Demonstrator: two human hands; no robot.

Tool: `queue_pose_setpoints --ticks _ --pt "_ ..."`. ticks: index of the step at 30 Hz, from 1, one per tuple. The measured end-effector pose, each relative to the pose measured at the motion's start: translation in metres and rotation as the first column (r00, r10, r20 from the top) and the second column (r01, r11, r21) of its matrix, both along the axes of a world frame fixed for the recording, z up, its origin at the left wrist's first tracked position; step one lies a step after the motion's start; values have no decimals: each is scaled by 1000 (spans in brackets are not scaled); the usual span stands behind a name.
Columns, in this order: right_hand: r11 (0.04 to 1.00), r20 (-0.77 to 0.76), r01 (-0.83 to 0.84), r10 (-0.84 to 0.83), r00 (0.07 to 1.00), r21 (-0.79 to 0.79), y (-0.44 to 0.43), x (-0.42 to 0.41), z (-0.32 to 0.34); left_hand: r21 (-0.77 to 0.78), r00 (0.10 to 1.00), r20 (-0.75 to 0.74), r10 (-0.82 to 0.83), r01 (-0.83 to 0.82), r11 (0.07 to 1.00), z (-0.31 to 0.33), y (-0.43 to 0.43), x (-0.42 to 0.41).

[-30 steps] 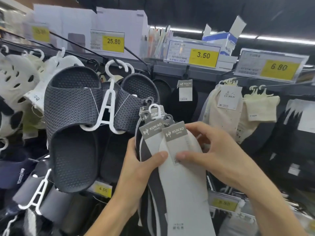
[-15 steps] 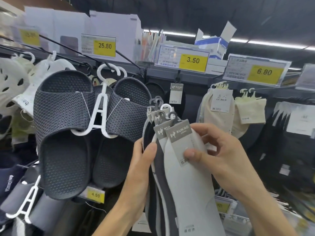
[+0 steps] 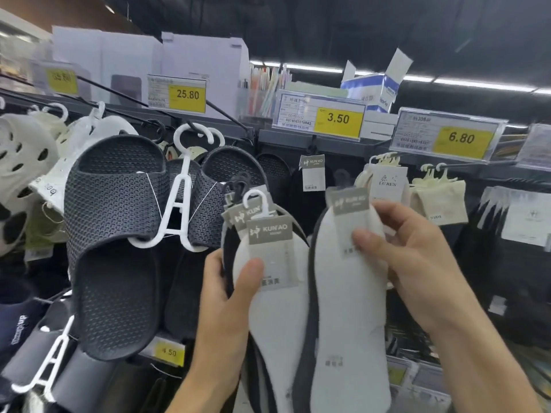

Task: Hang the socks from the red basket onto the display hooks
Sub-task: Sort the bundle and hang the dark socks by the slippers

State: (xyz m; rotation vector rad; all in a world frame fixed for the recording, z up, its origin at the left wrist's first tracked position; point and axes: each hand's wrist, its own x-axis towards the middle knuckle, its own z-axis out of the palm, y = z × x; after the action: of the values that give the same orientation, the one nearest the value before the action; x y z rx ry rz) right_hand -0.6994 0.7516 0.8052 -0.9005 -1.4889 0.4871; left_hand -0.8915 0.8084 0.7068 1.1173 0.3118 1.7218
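My left hand grips a bundle of carded sock packs with grey labels and small hangers, thumb across the front card. My right hand pinches a single white carded sock pack by its grey label, held just right of the bundle. A display hook under the 3.50 price tag carries one dark sock pack with the same label. The red basket is out of sight.
Dark mesh slippers on a white hanger hang at left, white clogs beyond them. Cream socks hang under the 6.80 tag at right. Dark packs fill the hooks at far right. More price tags sit below.
My right hand has pulled one sock pack off the bundle and moved it to the right. The view has shifted slightly, with the shelf now lower and closer.
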Motion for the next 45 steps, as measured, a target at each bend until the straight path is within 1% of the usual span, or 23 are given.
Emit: queue_pose_setpoints --ticks 3,4,7,10,12,14,17,19,24,27,29,30,31,32,33,34,35,37,39,41,45 --pt "995 -113 91 -87 990 29 17 15 16 14 984 -17 175 -175 985 -2 1 -14" --pt "991 -130 131 -126 984 35 24 19 21 29 974 -22 223 -223 974 -3 2 -18" --pt "955 -69 291 -286 956 63 51 23 28 64 956 -38 292 -289 955 -6 3 -28" --pt "909 28 398 -404 914 126 85 17 35 73 960 -43 278 -274 959 -8 3 -31" --pt "903 38 410 -417 908 128 111 16 41 76 962 -46 269 -265 961 -9 2 -30" --pt "895 93 425 -438 894 138 134 15 46 78 965 -45 257 -254 964 -10 0 -29" --pt "910 126 378 -400 908 169 158 15 45 74 970 -53 239 -235 969 -12 -2 -27" --pt "909 156 379 -406 901 176 170 15 43 64 972 -59 227 -223 973 -13 -2 -25" --pt "917 224 373 -396 891 139 187 17 38 45 980 -70 188 -186 982 -14 -2 -19" --pt "894 275 433 -449 850 119 188 17 39 36 983 -82 165 -163 986 -14 -2 -15" --pt "849 322 514 -524 788 124 180 12 40 39 984 -88 154 -151 988 -14 -1 -13" --pt "822 327 553 -565 758 138 171 7 39 40 984 -90 152 -149 988 -14 -1 -13" --pt "804 303 570 -593 746 170 157 0 36 42 984 -91 153 -150 988 -13 0 -12" --pt "803 247 554 -596 764 221 139 -7 31 43 984 -93 154 -151 988 -12 0 -12" --pt "822 177 494 -550 816 283 117 -15 23 46 984 -94 154 -151 988 -11 0 -12" --pt "849 129 404 -468 874 341 92 -23 15 48 983 -96 155 -151 987 -10 0 -12" --pt "872 132 319 -390 911 372 67 -30 5 49 983 -96 157 -153 987 -10 1 -12" --pt "924 252 181 -273 928 336 24 -45 -13 48 982 -85 166 -163 986 -9 3 -10" --pt "959 383 101 -201 902 263 2 -57 -22 42 984 -67 162 -160 986 -9 5 -6" --pt "964 424 122 -216 879 237 -1 -59 -26 39 991 -61 122 -120 992 -8 6 -1" --pt "965 331 200 -247 911 169 2 -47 -26 13 998 -65 -17 18 1000 -8 5 9"
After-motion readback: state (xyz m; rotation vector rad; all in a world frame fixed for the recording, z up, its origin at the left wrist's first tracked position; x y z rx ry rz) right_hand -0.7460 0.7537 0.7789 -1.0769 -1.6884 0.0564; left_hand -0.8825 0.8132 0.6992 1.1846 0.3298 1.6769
